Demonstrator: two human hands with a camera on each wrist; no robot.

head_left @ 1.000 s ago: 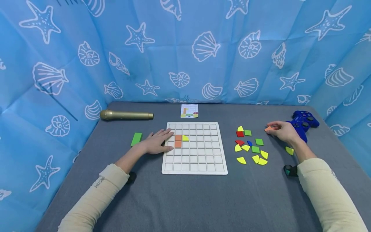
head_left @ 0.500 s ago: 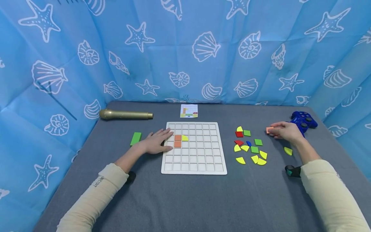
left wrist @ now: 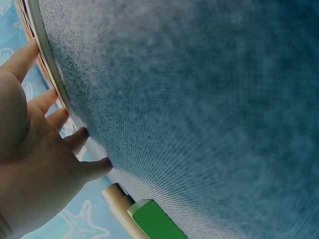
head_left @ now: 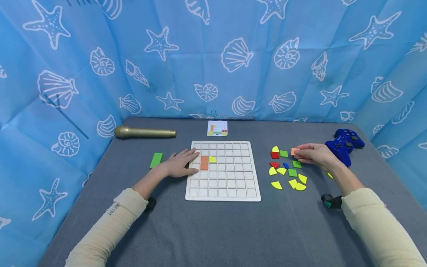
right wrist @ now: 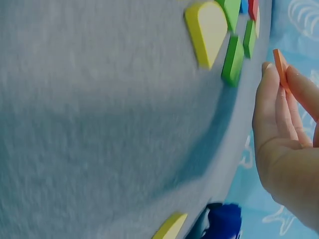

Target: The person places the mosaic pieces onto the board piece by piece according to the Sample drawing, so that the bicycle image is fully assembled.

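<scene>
Between the thumb and fingers of my right hand (head_left: 315, 154) I pinch an orange square tile (head_left: 294, 151), raised above the table near a green square tile (head_left: 297, 164). The right wrist view shows that orange tile (right wrist: 280, 67) edge-on at the fingertips. My left hand (head_left: 180, 164) lies with fingers spread, fingertips touching the left edge of a white grid board (head_left: 223, 183). Two orange tiles (head_left: 204, 166) sit one above the other in the board's cells, with a yellow quarter-circle tile (head_left: 212, 159) beside the upper one.
Several yellow, green, red and blue tiles (head_left: 281, 171) lie right of the board. A blue game controller (head_left: 343, 145) stands behind my right hand. At the back are a gold microphone (head_left: 145, 132) and a pattern card (head_left: 217, 128); a green block (head_left: 156, 160) lies left.
My right hand has lifted the orange tile off the right side of the table and carried it left, toward the loose tiles. The left hand stays in place on the board's edge.
</scene>
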